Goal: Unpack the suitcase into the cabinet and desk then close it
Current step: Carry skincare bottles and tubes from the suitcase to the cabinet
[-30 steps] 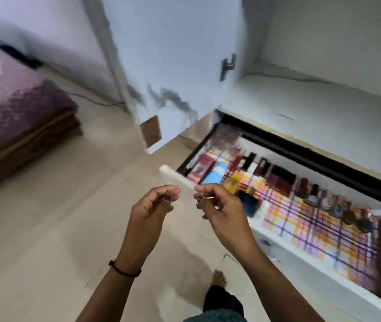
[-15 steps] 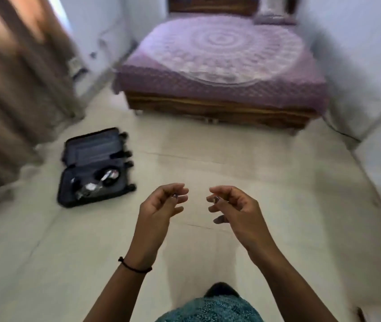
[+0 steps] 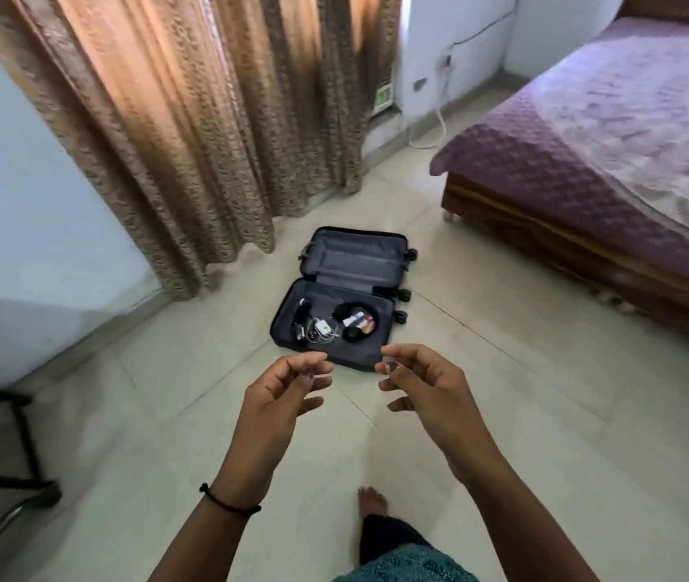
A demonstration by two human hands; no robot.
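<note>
The left hand (image 3: 284, 390) and right hand (image 3: 424, 386) hover apart, palms turned inward, fingers loosely curled and holding nothing. Beyond them the suitcase (image 3: 355, 258) lies open on the floor (image 3: 544, 392).

The left hand (image 3: 281, 399) and right hand (image 3: 424, 386) reach forward side by side, held apart, palms turned inward toward each other, fingers loosely curled and holding nothing. A bare foot (image 3: 372, 502) shows below, between them

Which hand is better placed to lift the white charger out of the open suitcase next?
Left, probably. The left hand hangs empty in line with the white charger; the right hand, also empty, sits nearer the right edge of the suitcase.
</note>
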